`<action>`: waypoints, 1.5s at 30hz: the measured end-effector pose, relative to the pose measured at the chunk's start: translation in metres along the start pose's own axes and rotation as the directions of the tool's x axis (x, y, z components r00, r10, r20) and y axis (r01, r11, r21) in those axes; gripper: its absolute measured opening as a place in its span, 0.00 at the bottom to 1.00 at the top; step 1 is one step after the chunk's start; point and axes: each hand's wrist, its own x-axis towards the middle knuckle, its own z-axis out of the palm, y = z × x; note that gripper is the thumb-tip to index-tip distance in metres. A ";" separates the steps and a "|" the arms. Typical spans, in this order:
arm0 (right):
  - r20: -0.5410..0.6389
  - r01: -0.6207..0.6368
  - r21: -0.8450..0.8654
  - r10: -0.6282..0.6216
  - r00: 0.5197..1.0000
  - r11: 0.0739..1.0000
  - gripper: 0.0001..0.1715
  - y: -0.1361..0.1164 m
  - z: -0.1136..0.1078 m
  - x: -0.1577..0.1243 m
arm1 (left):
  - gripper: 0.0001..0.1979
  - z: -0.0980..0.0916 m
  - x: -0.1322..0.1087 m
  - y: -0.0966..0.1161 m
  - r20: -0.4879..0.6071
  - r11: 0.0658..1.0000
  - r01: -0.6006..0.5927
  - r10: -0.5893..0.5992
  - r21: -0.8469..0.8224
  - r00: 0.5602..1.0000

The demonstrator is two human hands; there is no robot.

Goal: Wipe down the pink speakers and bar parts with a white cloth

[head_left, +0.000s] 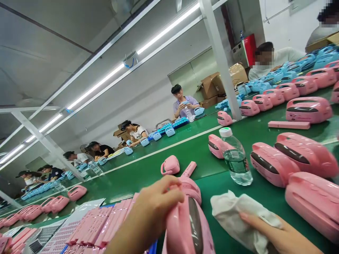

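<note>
My left hand is closed over the top of a pink plastic toy case at the bottom centre, with the fingers wrapped round its upper edge. My right hand lies at the lower right with fingers pressed on a white cloth spread on the green belt. A water bottle with a white cap stands just beyond the cloth.
Several pink cases crowd the right side, and flat pink parts are stacked at lower left. A white post rises mid-table. Blue cases and seated people line the far side, with cardboard boxes behind.
</note>
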 end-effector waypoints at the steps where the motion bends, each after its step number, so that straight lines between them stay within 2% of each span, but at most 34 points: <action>1: 0.021 -0.007 0.005 0.007 1.000 1.000 0.26 -0.010 0.000 -0.002 | 0.11 0.015 -0.003 0.009 -0.036 0.999 -0.026 0.027 0.020 0.999; 4: 0.012 0.081 -0.063 -0.080 0.997 0.995 0.27 -0.027 -0.002 -0.007 | 0.14 0.068 -0.010 0.022 -0.138 0.999 -0.041 0.039 -0.009 0.990; 6: 0.023 0.173 -0.088 -0.171 0.985 0.981 0.25 -0.028 -0.003 -0.010 | 0.15 0.100 -0.012 0.023 -0.133 0.992 0.003 -0.019 -0.127 0.991; 8: 0.095 0.269 -0.117 -0.259 0.961 0.956 0.22 -0.026 -0.004 -0.012 | 0.16 0.119 -0.013 0.021 -0.106 0.971 0.066 -0.092 -0.229 0.990; 10: 0.173 0.350 -0.151 -0.324 0.930 0.924 0.20 -0.024 -0.003 -0.013 | 0.18 0.125 -0.013 0.020 -0.081 0.950 0.095 -0.125 -0.299 0.989; 12: 0.200 0.385 -0.162 -0.352 0.914 0.908 0.20 -0.024 -0.002 -0.016 | 0.20 0.122 -0.015 0.019 -0.015 0.904 0.132 -0.152 -0.407 0.988; 13: 0.210 0.393 -0.165 -0.357 0.910 0.905 0.20 -0.024 0.000 -0.017 | 0.21 0.121 -0.017 0.020 0.039 0.854 0.187 -0.193 -0.486 0.981; 15: 0.262 0.422 -0.160 -0.374 0.890 0.892 0.22 -0.024 0.003 -0.019 | 0.20 0.121 -0.023 0.022 0.166 0.689 0.336 -0.303 -0.642 0.938; 16: 0.305 0.439 -0.153 -0.380 0.873 0.886 0.24 -0.024 0.005 -0.019 | 0.24 0.125 -0.026 0.023 0.218 0.600 0.391 -0.342 -0.698 0.914; 17: 0.346 0.457 -0.140 -0.389 0.854 0.878 0.28 -0.023 0.007 -0.018 | 0.31 0.130 -0.029 0.025 0.248 0.530 0.414 -0.358 -0.740 0.900; 19: 0.384 0.466 -0.090 -0.401 0.832 0.880 0.33 -0.020 0.012 -0.015 | 0.49 0.145 -0.033 0.028 0.253 0.444 0.388 -0.333 -0.808 0.908; 21: 0.361 0.406 -0.036 -0.367 0.857 0.913 0.34 -0.015 0.017 -0.010 | 0.56 0.157 -0.035 0.031 0.241 0.406 0.358 -0.312 -0.841 0.919; 24: 0.314 0.320 -0.011 -0.301 0.900 0.947 0.35 -0.008 0.021 -0.006 | 0.55 0.163 -0.036 0.031 0.260 0.373 0.370 -0.312 -0.851 0.914; 26: 0.375 0.414 -0.098 -0.352 0.858 0.905 0.39 -0.006 0.022 -0.009 | 0.54 0.160 -0.035 0.029 0.257 0.333 0.349 -0.291 -0.876 0.922; 29: 0.576 0.603 -0.230 -0.393 0.717 0.764 0.39 -0.008 0.022 -0.015 | 0.55 0.153 -0.035 0.028 0.241 0.243 0.308 -0.269 -0.920 0.932; 30: 0.609 0.619 -0.252 -0.375 0.698 0.744 0.37 -0.009 0.021 -0.016 | 0.55 0.152 -0.035 0.028 0.248 0.224 0.309 -0.261 -0.924 0.933; 31: 0.604 0.612 -0.266 -0.366 0.708 0.745 0.35 -0.010 0.020 -0.016 | 0.55 0.151 -0.034 0.028 0.257 0.218 0.314 -0.252 -0.924 0.933; 34: 0.426 0.503 -0.305 -0.357 0.831 0.809 0.35 -0.009 0.019 -0.014 | 0.54 0.152 -0.033 0.031 0.267 0.252 0.329 -0.252 -0.910 0.930; 35: 0.380 0.485 -0.311 -0.361 0.852 0.817 0.36 -0.009 0.019 -0.013 | 0.53 0.153 -0.032 0.032 0.260 0.262 0.328 -0.263 -0.907 0.929; 36: 0.379 0.503 -0.312 -0.380 0.844 0.806 0.37 -0.008 0.019 -0.013 | 0.52 0.153 -0.033 0.033 0.253 0.261 0.326 -0.278 -0.909 0.927; 37: 0.424 0.548 -0.309 -0.404 0.811 0.777 0.37 -0.007 0.019 -0.014 | 0.52 0.153 -0.033 0.033 0.254 0.236 0.326 -0.290 -0.915 0.923; 39: 0.553 0.655 -0.275 -0.441 0.707 0.704 0.38 -0.006 0.020 -0.016 | 0.53 0.153 -0.034 0.033 0.295 0.128 0.345 -0.299 -0.930 0.907; 40: 0.589 0.672 -0.262 -0.437 0.680 0.693 0.37 -0.005 0.020 -0.017 | 0.53 0.152 -0.035 0.033 0.310 0.078 0.346 -0.293 -0.935 0.904; 41: 0.586 0.653 -0.261 -0.421 0.692 0.711 0.36 -0.005 0.020 -0.017 | 0.53 0.151 -0.036 0.032 0.318 0.055 0.347 -0.288 -0.936 0.903; 43: 0.463 0.522 -0.263 -0.369 0.806 0.812 0.34 -0.006 0.019 -0.018 | 0.50 0.148 -0.038 0.030 0.312 0.109 0.350 -0.268 -0.930 0.912; 45: 0.288 0.345 -0.200 -0.281 0.915 0.917 0.34 -0.008 0.014 -0.016 | 0.44 0.144 -0.038 0.028 0.303 0.240 0.353 -0.220 -0.904 0.927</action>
